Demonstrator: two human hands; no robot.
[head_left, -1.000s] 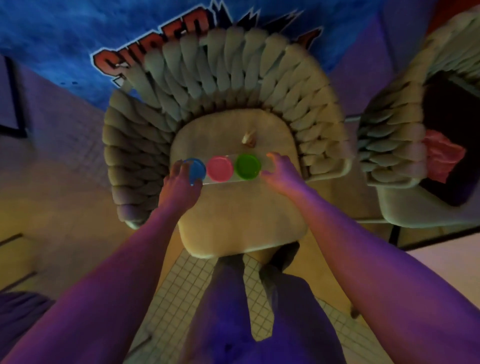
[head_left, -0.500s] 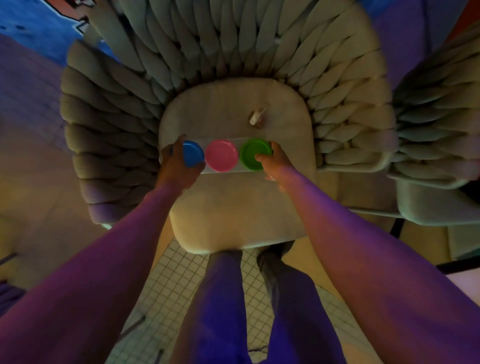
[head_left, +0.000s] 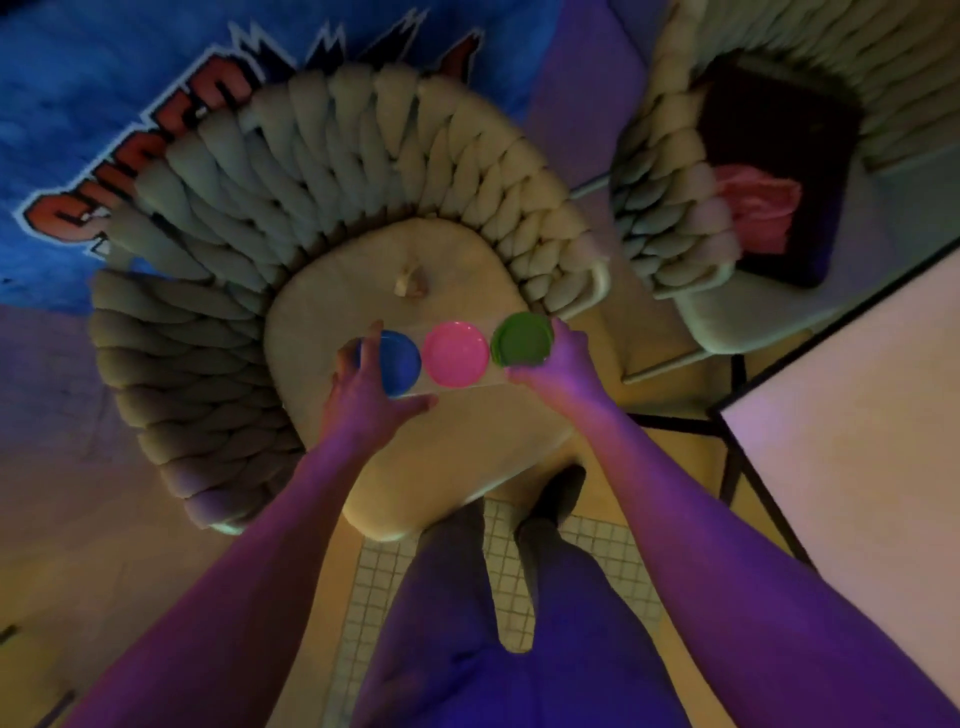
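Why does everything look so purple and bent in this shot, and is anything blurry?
Head view: dim purple-tinted light colours the left hand and right hand; the wide lens bows the chair outward; the whole picture is soft, yet the blue plate, pink plate and green plate stay readable.

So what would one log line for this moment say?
left hand over blue plate | right hand grips green plate rim | pink plate between, unheld | all on chair seat
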